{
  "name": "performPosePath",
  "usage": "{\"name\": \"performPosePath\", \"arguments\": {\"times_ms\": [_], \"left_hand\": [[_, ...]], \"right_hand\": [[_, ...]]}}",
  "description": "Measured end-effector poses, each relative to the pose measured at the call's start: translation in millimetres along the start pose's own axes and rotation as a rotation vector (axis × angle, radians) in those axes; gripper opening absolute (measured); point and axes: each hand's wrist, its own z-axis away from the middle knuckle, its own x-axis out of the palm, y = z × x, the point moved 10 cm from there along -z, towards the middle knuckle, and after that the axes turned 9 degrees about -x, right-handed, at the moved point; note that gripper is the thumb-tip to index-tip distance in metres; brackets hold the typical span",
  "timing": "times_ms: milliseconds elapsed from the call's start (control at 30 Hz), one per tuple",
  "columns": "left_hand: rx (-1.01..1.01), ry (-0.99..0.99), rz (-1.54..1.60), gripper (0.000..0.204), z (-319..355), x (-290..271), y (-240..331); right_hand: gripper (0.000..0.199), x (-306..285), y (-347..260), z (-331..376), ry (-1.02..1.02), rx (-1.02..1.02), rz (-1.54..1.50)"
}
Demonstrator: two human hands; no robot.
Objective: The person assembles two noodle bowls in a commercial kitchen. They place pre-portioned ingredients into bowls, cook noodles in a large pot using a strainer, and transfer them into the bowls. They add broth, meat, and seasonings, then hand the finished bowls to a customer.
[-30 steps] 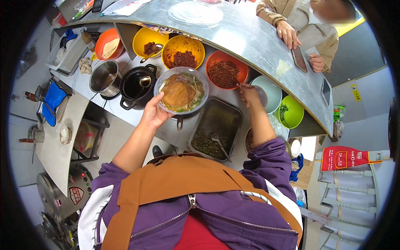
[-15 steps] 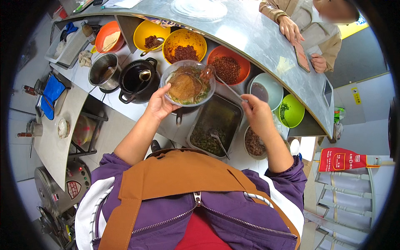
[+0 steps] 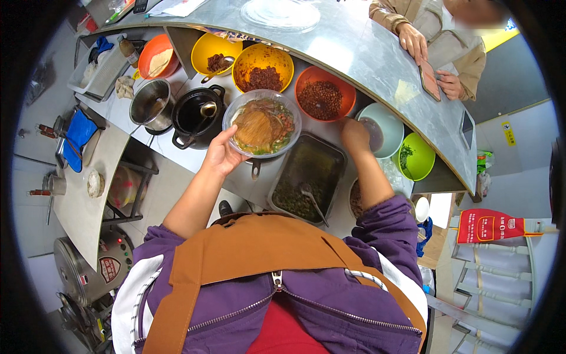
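Observation:
My left hand [image 3: 221, 154] grips the near-left rim of a clear plastic bowl [image 3: 261, 151], thumb over the edge. In that bowl lie a rounded brown heap of food [image 3: 257, 127], chopped greens and reddish bits along the right side. My right hand [image 3: 357, 137] is closed at the lower right rim of an orange bowl [image 3: 306, 75] of dark red-brown topping. What its fingers hold is hidden; no spoon shows there. Beside that hand sits a pale blue bowl [image 3: 389, 121] with greyish liquid. Below is a rectangular metal tray [image 3: 340, 158] with dark greens, liquid and a ladle [image 3: 312, 200].
Two yellow bowls [image 3: 287, 56] stand under the raised counter [image 3: 348, 50], and a black pot [image 3: 180, 118] and a steel pot [image 3: 137, 112] at left. A green bowl [image 3: 425, 166] is at right. Across the counter a person's hands [image 3: 414, 42] touch a phone [image 3: 429, 79].
My right hand has moved up from beside the tray to the orange bowl, and the spoon it held over the clear bowl is out of sight. The clear bowl has shifted slightly left.

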Motion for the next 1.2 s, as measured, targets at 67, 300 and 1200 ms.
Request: {"name": "performPosePath", "arguments": {"times_ms": [67, 300, 1200], "left_hand": [[0.009, 0.01, -0.003, 0.053, 2, -1, 2], [0.026, 0.017, 0.002, 0.052, 9, -1, 5], [-0.046, -0.067, -0.011, 0.053, -1, 18, -11]], "right_hand": [[0.023, 32, 7, -14, -0.074, -0.009, -0.01], [0.017, 90, 47, -18, -0.063, 0.343, -1.002], [0.019, -97, -43, 87, 0.428, -0.246, -0.558]]}}
